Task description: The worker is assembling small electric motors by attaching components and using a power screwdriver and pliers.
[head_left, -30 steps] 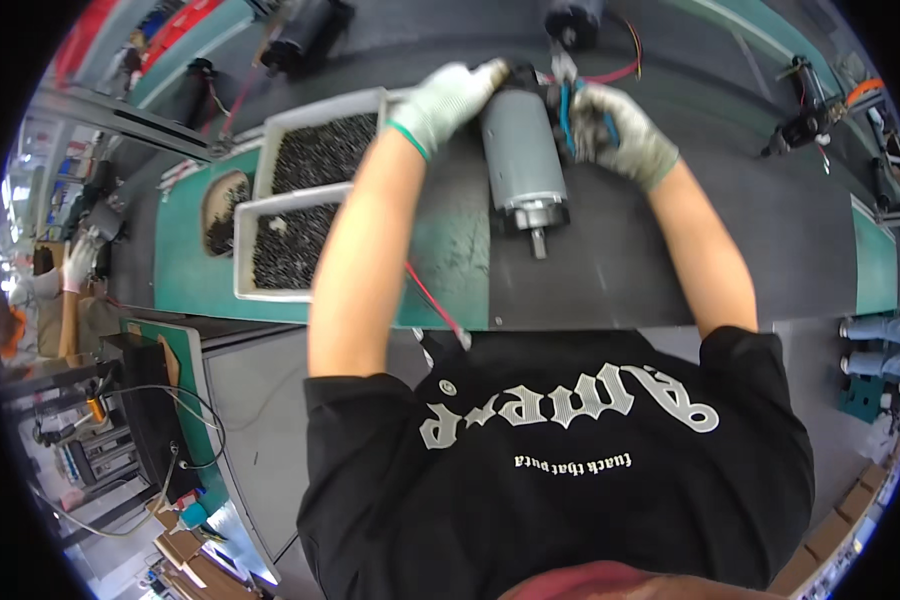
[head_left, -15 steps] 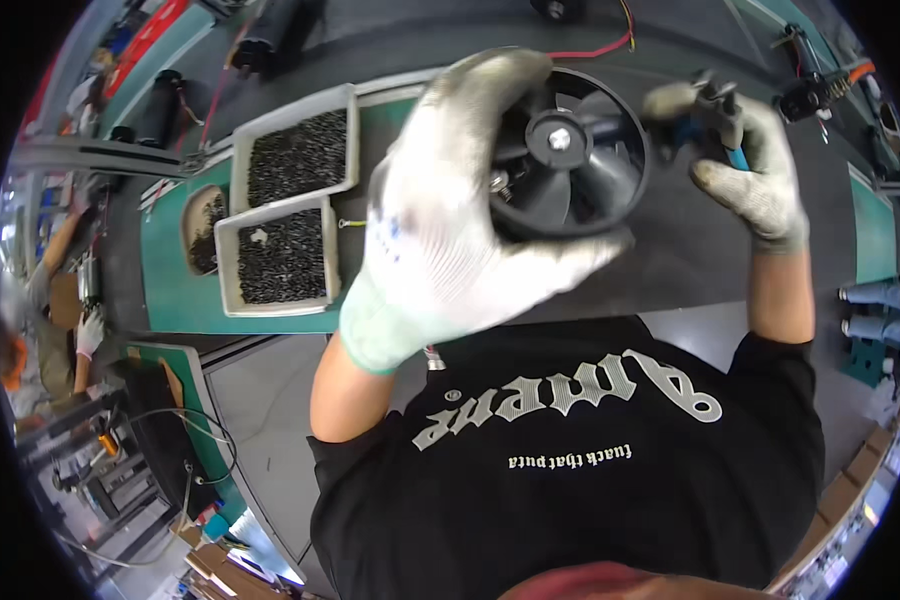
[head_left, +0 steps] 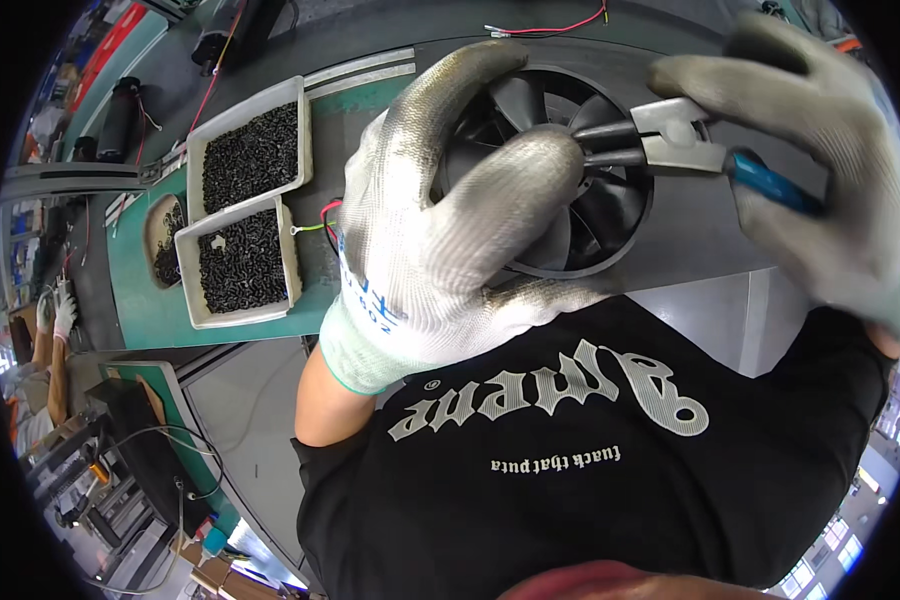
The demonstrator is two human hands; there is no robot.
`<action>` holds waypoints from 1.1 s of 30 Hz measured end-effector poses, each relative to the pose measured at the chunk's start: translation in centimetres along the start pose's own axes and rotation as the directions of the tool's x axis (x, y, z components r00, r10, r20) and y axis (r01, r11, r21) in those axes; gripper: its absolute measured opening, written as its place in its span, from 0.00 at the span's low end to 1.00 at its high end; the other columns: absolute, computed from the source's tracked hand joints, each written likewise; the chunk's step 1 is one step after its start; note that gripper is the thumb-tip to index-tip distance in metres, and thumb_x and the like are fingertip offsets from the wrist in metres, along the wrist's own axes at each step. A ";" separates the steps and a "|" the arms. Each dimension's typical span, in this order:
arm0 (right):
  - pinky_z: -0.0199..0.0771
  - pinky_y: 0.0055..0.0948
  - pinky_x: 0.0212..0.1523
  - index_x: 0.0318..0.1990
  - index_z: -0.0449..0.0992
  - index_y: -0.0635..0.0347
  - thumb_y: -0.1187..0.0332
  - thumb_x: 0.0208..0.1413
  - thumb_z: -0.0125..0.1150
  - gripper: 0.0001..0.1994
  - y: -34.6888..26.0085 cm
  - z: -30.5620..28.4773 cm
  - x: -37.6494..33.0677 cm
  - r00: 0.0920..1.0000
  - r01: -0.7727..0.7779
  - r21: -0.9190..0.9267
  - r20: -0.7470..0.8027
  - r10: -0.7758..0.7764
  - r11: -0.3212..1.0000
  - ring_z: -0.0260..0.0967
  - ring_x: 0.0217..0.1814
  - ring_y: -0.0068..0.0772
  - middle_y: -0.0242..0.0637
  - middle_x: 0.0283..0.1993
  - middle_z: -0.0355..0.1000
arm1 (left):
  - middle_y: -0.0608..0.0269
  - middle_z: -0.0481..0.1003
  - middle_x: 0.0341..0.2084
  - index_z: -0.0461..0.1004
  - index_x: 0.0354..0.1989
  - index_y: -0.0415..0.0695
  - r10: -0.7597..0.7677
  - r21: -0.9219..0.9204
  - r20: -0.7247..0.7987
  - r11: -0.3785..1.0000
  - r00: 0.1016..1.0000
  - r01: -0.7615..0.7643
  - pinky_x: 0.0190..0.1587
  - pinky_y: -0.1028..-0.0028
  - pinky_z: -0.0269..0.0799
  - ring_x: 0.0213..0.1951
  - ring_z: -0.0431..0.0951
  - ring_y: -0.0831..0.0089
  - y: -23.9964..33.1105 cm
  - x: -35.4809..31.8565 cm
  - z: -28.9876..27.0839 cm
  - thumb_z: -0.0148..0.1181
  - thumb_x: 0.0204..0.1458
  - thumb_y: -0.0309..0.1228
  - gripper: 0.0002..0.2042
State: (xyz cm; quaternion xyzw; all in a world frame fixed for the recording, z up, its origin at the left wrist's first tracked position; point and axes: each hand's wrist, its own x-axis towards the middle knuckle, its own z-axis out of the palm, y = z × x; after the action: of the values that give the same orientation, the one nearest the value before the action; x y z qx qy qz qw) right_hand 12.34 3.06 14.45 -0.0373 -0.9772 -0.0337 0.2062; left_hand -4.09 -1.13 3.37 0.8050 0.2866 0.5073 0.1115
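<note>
Evidently, the left hand (head_left: 450, 225) gripped the black fan (head_left: 607, 207) around its rim; the right hand (head_left: 825, 165) held pliers (head_left: 682, 150) over it, and two trays (head_left: 306, 140) stood apart, at left.

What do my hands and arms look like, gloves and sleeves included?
Your left hand wears a white knit glove with greyish smudges, blue printing and a pale-green cuff. Your right hand, blurred, wears a greyish-white glove. Both sleeves are black and short.
</note>
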 end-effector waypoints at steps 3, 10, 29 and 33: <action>0.73 0.29 0.28 0.35 0.78 0.62 0.73 0.43 0.62 0.09 -2.7 -0.3 2.5 0.994 -0.101 -0.034 0.049 0.102 0.994 0.73 0.33 0.37 0.43 0.31 0.73 | 0.34 0.68 0.51 0.70 0.46 0.37 -0.013 0.069 0.028 0.998 1.000 0.011 0.51 0.57 0.70 0.50 0.73 0.47 0.8 0.5 -0.2 0.81 0.23 0.47 0.40; 0.74 0.28 0.29 0.37 0.78 0.61 0.73 0.49 0.60 0.08 3.7 0.1 -7.0 0.908 -0.417 -0.164 -0.045 0.416 0.894 0.73 0.36 0.36 0.41 0.34 0.74 | 0.34 0.68 0.51 0.69 0.43 0.36 -0.051 -0.070 -0.034 0.996 0.998 0.048 0.51 0.57 0.72 0.49 0.74 0.50 -0.4 -0.6 0.1 0.83 0.19 0.46 0.41; 0.70 0.29 0.49 0.50 0.70 0.65 0.61 0.49 0.67 0.23 -2.1 16.3 -14.4 0.105 -0.196 0.980 0.068 0.992 -0.046 0.69 0.45 0.27 0.38 0.45 0.72 | 0.51 0.73 0.34 0.53 0.66 0.38 -0.408 0.566 0.258 0.799 0.876 0.205 0.36 0.61 0.73 0.32 0.78 0.58 -1.0 3.2 4.9 0.63 0.48 0.43 0.39; 0.76 0.30 0.39 0.50 0.69 0.67 0.57 0.53 0.61 0.24 7.2 11.5 -18.7 -0.006 -0.356 0.927 0.122 0.992 -0.116 0.73 0.39 0.28 0.38 0.41 0.73 | 0.49 0.73 0.27 0.57 0.61 0.34 -0.368 0.452 0.215 0.858 0.904 0.242 0.34 0.58 0.74 0.31 0.78 0.53 -2.1 -0.6 5.1 0.62 0.50 0.40 0.34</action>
State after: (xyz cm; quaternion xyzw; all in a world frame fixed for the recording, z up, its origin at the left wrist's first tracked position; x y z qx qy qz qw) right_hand 25.45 10.03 -3.26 -0.5123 -0.4587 0.5179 0.5088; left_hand -0.53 0.79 -0.43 0.8199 0.4931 0.2847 0.0592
